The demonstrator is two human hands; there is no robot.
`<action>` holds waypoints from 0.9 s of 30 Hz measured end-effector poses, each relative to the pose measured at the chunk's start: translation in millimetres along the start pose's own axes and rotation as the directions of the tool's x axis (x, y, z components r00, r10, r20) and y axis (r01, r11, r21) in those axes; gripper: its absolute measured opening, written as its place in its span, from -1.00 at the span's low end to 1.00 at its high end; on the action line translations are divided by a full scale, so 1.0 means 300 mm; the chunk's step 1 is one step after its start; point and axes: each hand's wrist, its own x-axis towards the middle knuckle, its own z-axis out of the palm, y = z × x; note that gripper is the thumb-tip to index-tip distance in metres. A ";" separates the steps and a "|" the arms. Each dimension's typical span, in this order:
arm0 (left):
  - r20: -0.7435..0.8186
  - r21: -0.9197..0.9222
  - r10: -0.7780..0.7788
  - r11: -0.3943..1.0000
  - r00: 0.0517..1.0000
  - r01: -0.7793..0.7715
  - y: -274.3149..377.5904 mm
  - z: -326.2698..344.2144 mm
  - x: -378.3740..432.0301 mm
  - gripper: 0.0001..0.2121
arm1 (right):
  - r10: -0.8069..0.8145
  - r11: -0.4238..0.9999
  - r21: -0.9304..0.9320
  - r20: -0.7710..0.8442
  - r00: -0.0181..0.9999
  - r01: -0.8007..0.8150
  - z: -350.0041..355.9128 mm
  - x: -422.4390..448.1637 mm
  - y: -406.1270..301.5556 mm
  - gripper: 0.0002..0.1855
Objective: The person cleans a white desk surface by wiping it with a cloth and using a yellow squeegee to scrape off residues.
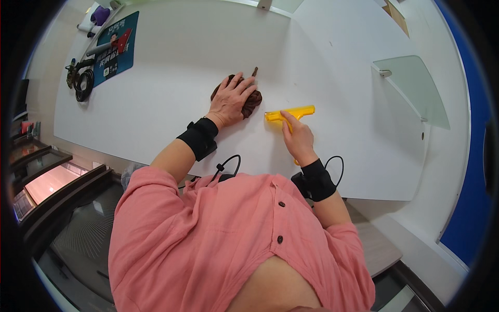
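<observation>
A dark brown cloth (252, 102) lies bunched on the white desk (175, 85), with one thin end sticking out at the far side. Over it rests my left hand (230, 102), palm down, the spread fingers pressing on the cloth and holding it. My right hand (299, 136) grips the handle of a yellow squeegee (306, 110), the index finger laid along its head. The head sits right of the cloth, apart from it; the lower end of the handle peeks out by my wrist. Whether the blade touches the desk, I cannot tell.
At the far left lie a teal printed mat (125, 64), a red-headed scraper (124, 41) with a grey handle and a coiled black cable (84, 85). Frosted glass panels stand at the right (417, 85) and far edge (286, 4). Black straps circle both my wrists.
</observation>
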 end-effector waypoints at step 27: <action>-0.073 -0.033 0.005 0.999 0.997 -0.008 0.004 0.005 -0.001 -0.42 | -0.022 0.975 -0.218 0.110 0.994 0.046 -0.044 0.070 -0.104 -0.69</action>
